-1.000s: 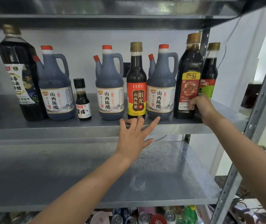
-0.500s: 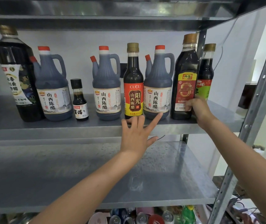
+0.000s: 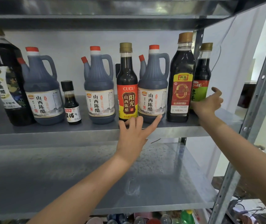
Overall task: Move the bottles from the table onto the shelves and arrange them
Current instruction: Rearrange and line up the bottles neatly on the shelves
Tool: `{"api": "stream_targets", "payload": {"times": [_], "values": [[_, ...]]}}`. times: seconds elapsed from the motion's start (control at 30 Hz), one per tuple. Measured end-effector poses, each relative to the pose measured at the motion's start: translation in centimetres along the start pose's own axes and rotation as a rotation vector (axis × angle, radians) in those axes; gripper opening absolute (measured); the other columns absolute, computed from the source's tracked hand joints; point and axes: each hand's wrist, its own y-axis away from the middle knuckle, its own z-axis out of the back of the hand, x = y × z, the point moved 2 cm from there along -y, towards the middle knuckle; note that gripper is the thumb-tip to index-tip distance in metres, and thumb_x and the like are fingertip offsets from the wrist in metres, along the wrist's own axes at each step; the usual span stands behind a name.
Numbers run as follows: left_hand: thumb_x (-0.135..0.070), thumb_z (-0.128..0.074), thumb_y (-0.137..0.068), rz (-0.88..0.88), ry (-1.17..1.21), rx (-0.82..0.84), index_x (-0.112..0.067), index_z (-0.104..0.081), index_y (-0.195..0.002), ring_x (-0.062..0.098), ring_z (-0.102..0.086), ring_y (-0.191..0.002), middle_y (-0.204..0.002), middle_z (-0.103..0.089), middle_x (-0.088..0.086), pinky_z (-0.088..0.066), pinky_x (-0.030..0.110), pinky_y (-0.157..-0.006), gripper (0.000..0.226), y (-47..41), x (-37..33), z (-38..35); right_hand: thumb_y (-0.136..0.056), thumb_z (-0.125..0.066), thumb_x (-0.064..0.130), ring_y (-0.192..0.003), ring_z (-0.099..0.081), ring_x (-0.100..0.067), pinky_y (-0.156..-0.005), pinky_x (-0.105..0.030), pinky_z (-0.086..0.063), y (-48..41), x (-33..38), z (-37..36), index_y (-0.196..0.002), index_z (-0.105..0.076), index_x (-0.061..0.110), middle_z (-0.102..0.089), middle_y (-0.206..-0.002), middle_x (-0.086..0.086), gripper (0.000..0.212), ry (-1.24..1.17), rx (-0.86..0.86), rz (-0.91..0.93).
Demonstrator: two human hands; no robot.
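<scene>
Grey shelf (image 3: 96, 129): spread left hand (image 3: 133, 135) touches CUCU bottle (image 3: 127, 88); loosely opened right hand (image 3: 207, 103) beside green-label bottle (image 3: 201, 75)

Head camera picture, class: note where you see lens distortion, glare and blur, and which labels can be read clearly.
Head view: wide-angle bending shows at the edges, where the right shelf post leans; soft glare streaks the top shelf underside; the CUCU bottle and the Danyu vinegar bottle have sharp labels; the big bottle at far left looks stretched and slightly blurred; cans below are dim.
</scene>
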Motion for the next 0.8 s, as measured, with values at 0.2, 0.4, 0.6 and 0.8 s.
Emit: {"api": "stream_targets", "payload": {"times": [0.2,0.4,0.6,0.8], "values": [[-0.017,-0.072,-0.075,-0.012,-0.004,0.001,-0.031,0.0,-0.152,0.028,-0.045,-0.076,-0.09,-0.044,0.012,-0.045,0.044,-0.07,0.107,0.1,0.0,-0.4,-0.062,-0.084,0.024,-0.117,-0.044,-0.033,-0.096,-0.043,-0.044,-1.5,-0.9,-1.0,-0.122,-0.034,0.012,-0.036,-0.129,-0.013,0.079,0.097,0.095,-0.017],[-0.006,-0.061,-0.079,-0.034,-0.014,0.01,-0.031,0.002,-0.152,0.028,-0.044,-0.078,-0.091,-0.042,0.012,-0.045,0.045,-0.071,0.099,0.2,-0.2,-0.2,-0.064,-0.085,0.021,-0.104,-0.053,-0.027,-0.077,-0.035,-0.043,-1.3,-0.7,0.3,-0.119,-0.044,0.01,-0.053,-0.119,-0.01,0.069,0.118,0.253,0.048],[-0.006,-0.057,-0.08,-0.041,-0.022,0.049,-0.031,0.007,-0.151,0.027,-0.046,-0.081,-0.093,-0.043,0.011,-0.046,0.045,-0.074,0.099,0.3,-0.4,0.0,-0.067,-0.084,0.016,-0.097,-0.057,-0.021,-0.078,-0.031,-0.046,-0.3,-0.7,2.9,-0.117,-0.05,0.013,-0.06,-0.112,-0.003,0.061,0.052,0.452,0.09],[-0.002,-0.053,-0.081,-0.053,0.004,0.078,-0.03,0.013,-0.15,0.027,-0.046,-0.082,-0.095,-0.044,0.011,-0.046,0.043,-0.075,0.1,0.4,-0.4,0.3,-0.067,-0.084,0.015,-0.106,-0.057,-0.024,-0.089,-0.04,-0.05,0.7,-0.8,5.4,-0.122,-0.049,0.009,-0.06,-0.117,-0.006,0.065,0.042,0.528,0.124]]}}
